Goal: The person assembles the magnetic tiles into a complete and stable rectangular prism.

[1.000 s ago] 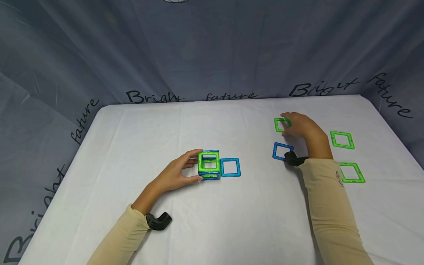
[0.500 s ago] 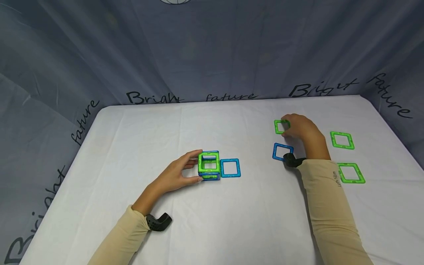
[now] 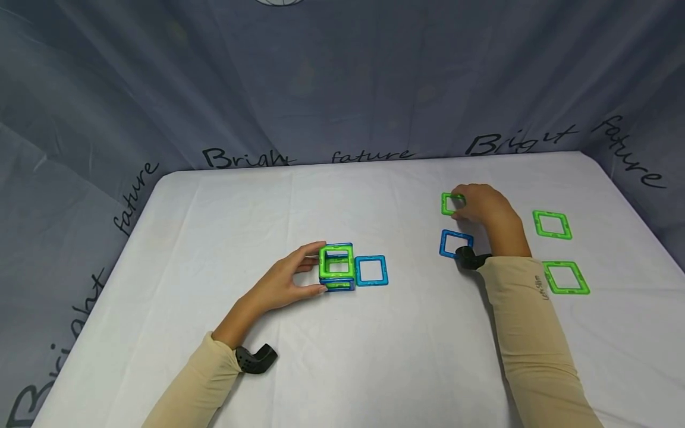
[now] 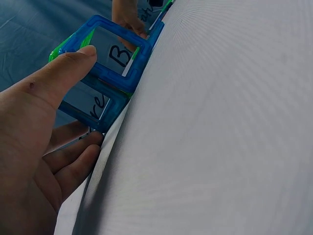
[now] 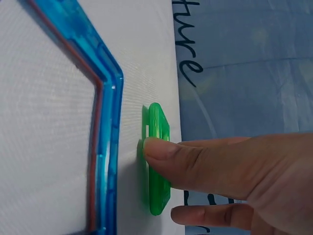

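Observation:
My left hand (image 3: 280, 280) holds a small cube of magnetic tiles (image 3: 337, 277), green on top and blue at the front. In the left wrist view, the thumb lies on a blue tile (image 4: 120, 78) of the cube and the other fingers are behind and below it. Flat against the cube's right side lies a blue square tile (image 3: 371, 271). Over at the back right, my right hand (image 3: 484, 208) pinches a green square tile (image 3: 447, 204) by its edges. The right wrist view has the thumb on this green tile (image 5: 157, 196), slightly off the cloth.
Nearer than the pinched tile, a second blue square tile (image 3: 448, 242) lies partly behind the right wrist camera (image 3: 471, 259). Two green square tiles, one farther back (image 3: 552, 225) and one nearer (image 3: 568, 278), lie right of the right arm. A grey curtain (image 3: 342, 77) borders the white table (image 3: 385, 368).
My right hand has closed on the green tile and shifted it very slightly left. The left hand and the cube have stayed in place.

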Motion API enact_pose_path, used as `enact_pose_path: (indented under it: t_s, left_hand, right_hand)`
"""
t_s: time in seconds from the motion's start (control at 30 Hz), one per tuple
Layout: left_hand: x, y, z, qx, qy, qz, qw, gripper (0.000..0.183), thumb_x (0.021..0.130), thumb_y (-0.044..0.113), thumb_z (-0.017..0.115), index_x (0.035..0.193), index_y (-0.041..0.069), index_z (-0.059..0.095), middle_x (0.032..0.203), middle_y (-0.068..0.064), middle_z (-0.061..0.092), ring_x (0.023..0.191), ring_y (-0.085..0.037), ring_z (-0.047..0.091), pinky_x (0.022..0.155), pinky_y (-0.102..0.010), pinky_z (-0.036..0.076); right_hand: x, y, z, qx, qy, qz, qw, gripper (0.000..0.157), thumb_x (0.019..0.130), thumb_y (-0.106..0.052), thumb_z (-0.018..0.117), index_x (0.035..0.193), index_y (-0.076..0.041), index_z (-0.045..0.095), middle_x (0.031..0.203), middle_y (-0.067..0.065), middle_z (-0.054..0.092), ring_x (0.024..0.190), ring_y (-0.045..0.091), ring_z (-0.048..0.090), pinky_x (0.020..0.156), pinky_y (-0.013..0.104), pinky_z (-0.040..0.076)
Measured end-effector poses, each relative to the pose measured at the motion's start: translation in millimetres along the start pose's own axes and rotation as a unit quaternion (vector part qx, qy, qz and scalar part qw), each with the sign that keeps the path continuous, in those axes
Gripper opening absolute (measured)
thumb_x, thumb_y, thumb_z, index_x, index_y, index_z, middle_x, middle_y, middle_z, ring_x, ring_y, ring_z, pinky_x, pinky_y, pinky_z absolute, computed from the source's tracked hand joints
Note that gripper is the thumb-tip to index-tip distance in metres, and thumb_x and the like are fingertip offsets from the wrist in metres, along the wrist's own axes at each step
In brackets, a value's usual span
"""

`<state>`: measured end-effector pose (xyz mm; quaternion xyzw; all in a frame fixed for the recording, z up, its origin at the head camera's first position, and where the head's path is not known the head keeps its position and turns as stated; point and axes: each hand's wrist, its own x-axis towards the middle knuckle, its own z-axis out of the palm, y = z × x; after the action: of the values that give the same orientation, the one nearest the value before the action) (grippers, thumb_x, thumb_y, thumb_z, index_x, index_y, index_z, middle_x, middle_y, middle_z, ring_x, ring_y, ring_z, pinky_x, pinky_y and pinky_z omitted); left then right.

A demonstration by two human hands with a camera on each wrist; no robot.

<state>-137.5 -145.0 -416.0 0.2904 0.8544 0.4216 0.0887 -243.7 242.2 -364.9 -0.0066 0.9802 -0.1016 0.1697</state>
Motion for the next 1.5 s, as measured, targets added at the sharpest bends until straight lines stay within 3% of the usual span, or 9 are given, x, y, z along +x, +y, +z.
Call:
enact_pose_path:
  t_s: [0.37,0.83,1.17,1.5]
  left_hand:
    - [-1.0,-0.3,-0.1,-0.008,-0.001,-0.008,0.9999,0.077,0.078,0.029,0.073,0.142,0.022,0.030,0.139,-0.002,0.042,0.116,-0.017,0.054,0.097,-0.029,0.046]
    - [-1.8,3.4,-1.2,-0.003,-0.004,-0.020,0.9998,0.076,0.078,0.029,0.073,0.141,0.025,0.030,0.139,-0.002,0.042,0.116,-0.017,0.053,0.098,-0.031,0.046]
    - [-1.7,3.1,-0.9,-0.003,-0.004,-0.018,0.9998,0.076,0.078,0.030,0.072,0.141,0.026,0.029,0.139,-0.001,0.042,0.117,-0.017,0.053,0.098,-0.031,0.045]
    - [-1.7,4.5,-1.3,-0.003,-0.004,-0.020,0.9998,0.076,0.078,0.029,0.072,0.142,0.018,0.030,0.139,-0.002,0.042,0.116,-0.018,0.053,0.098,-0.032,0.046]
  right_hand:
    - [-6,-1,-5.6,0.005,-0.023,-0.031,0.999,0.061,0.085,-0.025,0.064,0.136,-0.005,0.037,0.135,0.029,0.039,0.122,0.049,0.034,0.099,0.064,0.031]
    - [-16,-15,-8.1,0.025,-0.045,-0.104,0.993,0.048,0.088,-0.028,0.058,0.129,-0.003,0.049,0.133,0.028,0.043,0.122,0.046,0.037,0.098,0.064,0.033]
    - [-18,-23,-6.8,0.032,-0.054,-0.131,0.989,0.044,0.088,-0.029,0.058,0.125,-0.005,0.054,0.128,0.023,0.051,0.119,0.043,0.043,0.097,0.061,0.035]
    - [-19,-30,-5.8,0.037,-0.052,-0.163,0.985,0.038,0.088,-0.024,0.057,0.121,-0.006,0.058,0.118,0.022,0.059,0.113,0.042,0.050,0.093,0.058,0.040]
